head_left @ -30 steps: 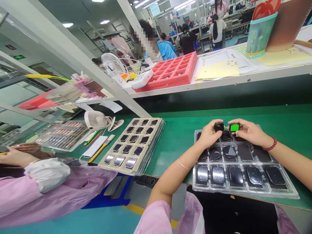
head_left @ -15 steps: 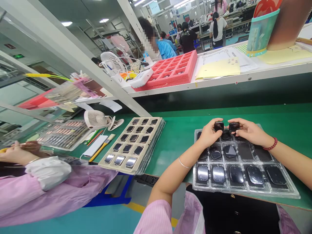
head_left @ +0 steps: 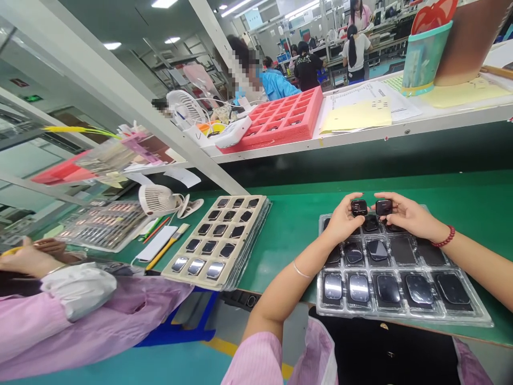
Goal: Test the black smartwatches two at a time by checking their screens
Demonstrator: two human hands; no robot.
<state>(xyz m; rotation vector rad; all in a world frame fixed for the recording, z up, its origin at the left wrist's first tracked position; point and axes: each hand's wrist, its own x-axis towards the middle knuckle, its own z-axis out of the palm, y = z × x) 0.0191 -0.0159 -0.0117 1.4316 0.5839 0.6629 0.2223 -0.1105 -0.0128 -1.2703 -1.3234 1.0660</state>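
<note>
2 dark screens (head_left: 359, 208), 1 pinched in each closed grip: left hand (head_left: 342, 220), right hand (head_left: 409, 213).

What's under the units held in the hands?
The left hand holds a dark unit, the right hand another dark unit, both over the top row of a clear blister tray, where more dark units sit in pockets. The hands hide the pockets beneath them.

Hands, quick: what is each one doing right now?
Left hand: closed, holding a small black display panel.
Right hand: closed, holding a second black display panel.
</note>
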